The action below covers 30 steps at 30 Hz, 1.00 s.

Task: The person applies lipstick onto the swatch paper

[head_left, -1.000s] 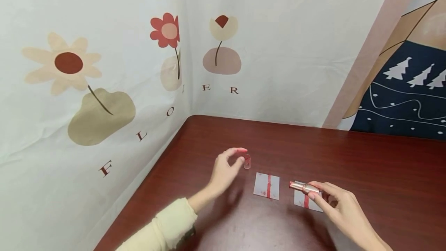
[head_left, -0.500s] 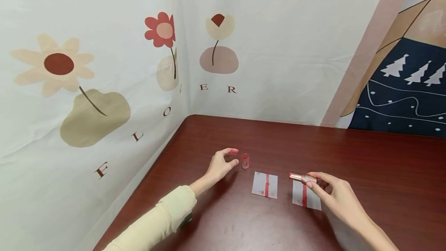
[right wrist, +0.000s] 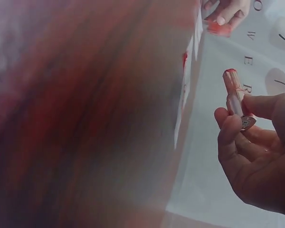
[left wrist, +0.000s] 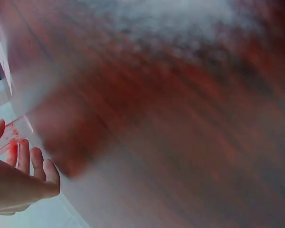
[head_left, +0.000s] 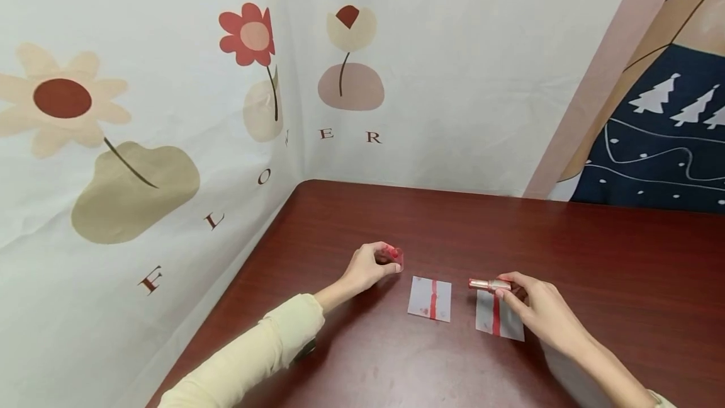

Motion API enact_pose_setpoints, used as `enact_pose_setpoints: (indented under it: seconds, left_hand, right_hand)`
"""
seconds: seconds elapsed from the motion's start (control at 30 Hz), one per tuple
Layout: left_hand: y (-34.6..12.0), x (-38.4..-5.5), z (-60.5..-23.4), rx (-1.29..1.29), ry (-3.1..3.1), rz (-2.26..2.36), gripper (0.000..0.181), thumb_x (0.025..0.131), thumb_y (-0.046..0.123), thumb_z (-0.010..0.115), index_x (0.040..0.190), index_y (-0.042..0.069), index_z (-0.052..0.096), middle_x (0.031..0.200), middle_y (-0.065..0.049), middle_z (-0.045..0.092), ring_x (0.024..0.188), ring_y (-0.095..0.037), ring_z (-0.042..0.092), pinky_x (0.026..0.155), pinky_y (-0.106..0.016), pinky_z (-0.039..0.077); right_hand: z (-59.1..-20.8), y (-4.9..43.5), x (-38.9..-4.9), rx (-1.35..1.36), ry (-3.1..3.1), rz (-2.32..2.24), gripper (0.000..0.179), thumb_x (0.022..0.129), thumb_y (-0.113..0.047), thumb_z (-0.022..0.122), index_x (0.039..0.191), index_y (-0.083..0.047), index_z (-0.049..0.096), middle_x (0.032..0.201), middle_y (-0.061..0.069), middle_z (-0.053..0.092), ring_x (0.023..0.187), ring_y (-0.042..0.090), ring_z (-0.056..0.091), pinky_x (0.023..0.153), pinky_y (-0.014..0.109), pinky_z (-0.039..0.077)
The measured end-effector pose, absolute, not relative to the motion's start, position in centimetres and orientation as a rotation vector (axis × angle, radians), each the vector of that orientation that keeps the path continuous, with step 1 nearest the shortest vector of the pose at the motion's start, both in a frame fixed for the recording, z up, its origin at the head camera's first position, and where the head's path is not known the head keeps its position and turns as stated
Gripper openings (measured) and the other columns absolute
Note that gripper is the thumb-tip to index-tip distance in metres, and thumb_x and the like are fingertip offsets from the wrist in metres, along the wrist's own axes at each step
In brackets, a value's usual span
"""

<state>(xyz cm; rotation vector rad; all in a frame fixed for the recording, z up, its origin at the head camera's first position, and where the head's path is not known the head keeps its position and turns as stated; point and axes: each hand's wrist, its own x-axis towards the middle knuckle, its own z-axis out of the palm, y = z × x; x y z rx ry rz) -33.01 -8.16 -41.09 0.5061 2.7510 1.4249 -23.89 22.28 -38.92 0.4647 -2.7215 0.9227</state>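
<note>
My left hand (head_left: 362,269) pinches a small clear lipstick cap (left wrist: 20,132) between thumb and fingers, toward the far left of the table. Red smears show on the cap and on the fingertips around it. My right hand (head_left: 548,311) holds an uncapped lipstick (head_left: 488,285) by its base, tilted nearly level with the red end pointing left. The right wrist view shows its metallic tube (right wrist: 233,88) between thumb and fingers. Beneath the lipstick lies a pale paper square (head_left: 484,320) with a red stripe. A second striped paper square (head_left: 420,298) sits between the hands.
The dark red wooden table (head_left: 351,213) ends at a white curtain (head_left: 453,80) with printed flowers, along the back and left. A navy panel with white trees (head_left: 651,143) hangs at the back right.
The left hand first drew slightly back from the cap standing on the table, then came forward and took hold of it. The right hand keeps the lipstick over the right paper, now more level.
</note>
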Motion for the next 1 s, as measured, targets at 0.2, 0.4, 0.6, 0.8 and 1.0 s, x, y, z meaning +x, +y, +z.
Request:
enact_pose_setpoints:
  seconds: [0.2,0.4,0.6,0.8,1.0]
  left_hand:
    - [-7.7,-33.4,-41.0,0.682,2.755,1.394,0.015,0.078,0.014,0.073,0.090,0.011,0.065,0.082,0.004,0.065,0.076,-0.009,0.061,0.074,-0.027,0.048]
    - [-7.1,-33.6,-39.0,1.053,2.959,0.963,0.011,0.074,0.018,0.067,0.084,0.014,0.065,0.070,0.008,0.062,0.067,-0.004,0.057,0.076,-0.023,0.041]
    - [-5.8,-33.3,-36.4,1.430,3.169,0.399,0.010,0.070,0.026,0.067,0.079,0.021,0.065,0.060,0.013,0.056,0.067,-0.008,0.039,0.071,-0.033,0.026]
    - [-3.9,-32.3,-35.3,1.567,3.098,0.326,0.015,0.073,0.029,0.067,0.086,0.023,0.069,0.069,0.015,0.059,0.072,-0.007,0.039,0.073,-0.032,0.027]
    - [-2.7,-31.5,-35.2,1.680,3.057,0.207,0.019,0.076,0.033,0.068,0.091,0.022,0.072,0.079,0.013,0.063,0.072,-0.007,0.047,0.074,-0.030,0.031]
  right_hand:
    - [-38.9,22.2,-24.9,0.461,-2.731,0.952,0.020,0.089,-0.014,0.063,0.105,-0.002,0.064,0.072,-0.005,0.057,0.057,0.003,0.048,0.049,0.023,0.040]
    - [-38.3,22.0,-25.4,0.460,-2.698,0.989,0.019,0.090,-0.016,0.063,0.105,-0.003,0.064,0.073,-0.003,0.059,0.058,0.005,0.050,0.050,0.023,0.041]
    - [-37.0,21.1,-25.8,0.434,-2.674,1.083,0.024,0.091,-0.020,0.062,0.109,-0.005,0.062,0.079,0.002,0.060,0.060,0.009,0.051,0.052,0.023,0.043]
    - [-36.7,20.5,-25.3,0.423,-2.683,1.161,0.025,0.091,-0.024,0.062,0.110,-0.007,0.062,0.080,0.003,0.059,0.060,0.011,0.050,0.050,0.024,0.042]
    - [-36.8,20.3,-24.8,0.455,-2.675,1.177,0.020,0.091,-0.021,0.062,0.108,-0.010,0.063,0.079,0.001,0.059,0.060,0.010,0.051,0.053,0.024,0.044]
